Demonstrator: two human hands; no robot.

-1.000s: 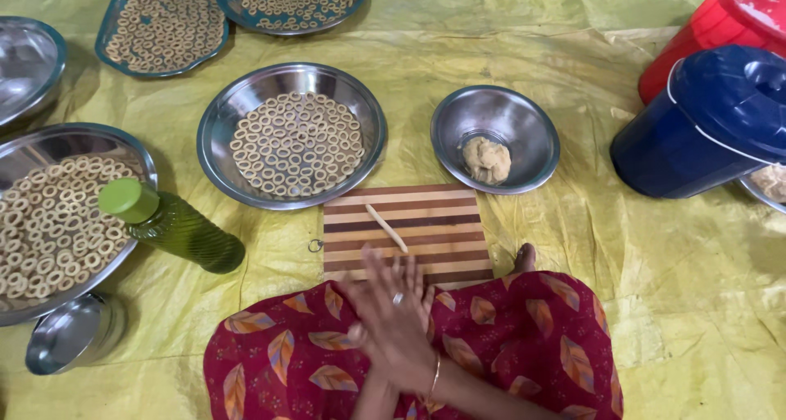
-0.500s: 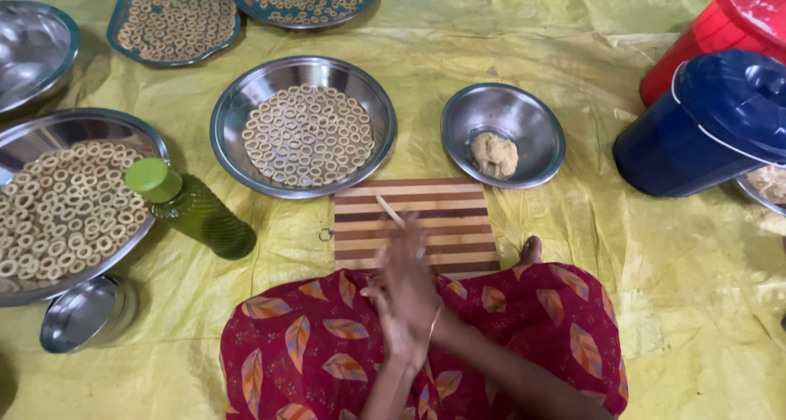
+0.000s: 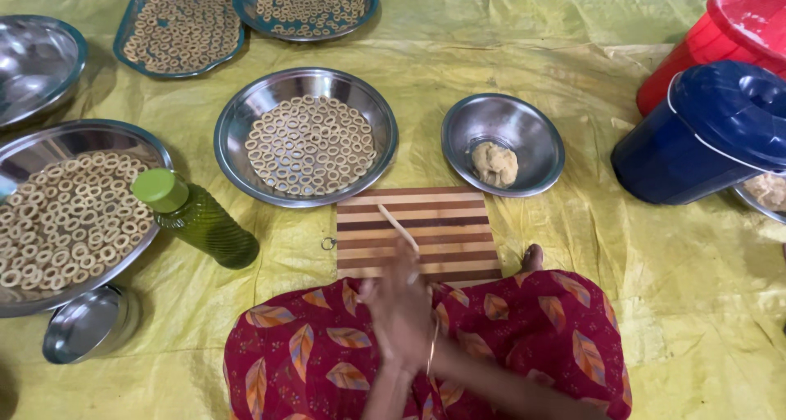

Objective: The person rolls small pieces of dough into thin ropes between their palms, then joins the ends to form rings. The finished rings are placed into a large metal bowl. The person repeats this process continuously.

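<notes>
Since a second ago my view has drifted so that everything sits further to the right and a little lower: the green-capped bottle, the striped wooden board and the centre steel plate of dough rings have all shifted that way, though they lie as they did relative to each other. My hands have stayed pressed together over my lap.

My left hand and right hand meet palm to palm at about 6 o'clock, just at the near edge of the board, above my red leaf-print skirt. The fingers point up toward 12 o'clock, straight and close together, blurred with motion. A thin strip of dough slants away from the fingertips across the board toward 11 o'clock; I cannot tell whether the fingers grip its near end or whether it simply lies on the board. A thin bangle circles my right wrist.

Beyond the board, at 1 o'clock, a small steel bowl holds a lump of dough. The bottle lies tilted at 9 o'clock, just beside a large steel plate of rings. Two more ring-filled plates sit at 11 o'clock. At 2 o'clock stand a blue lidded bucket and a red one behind it. All rest on a yellow floor sheet.
</notes>
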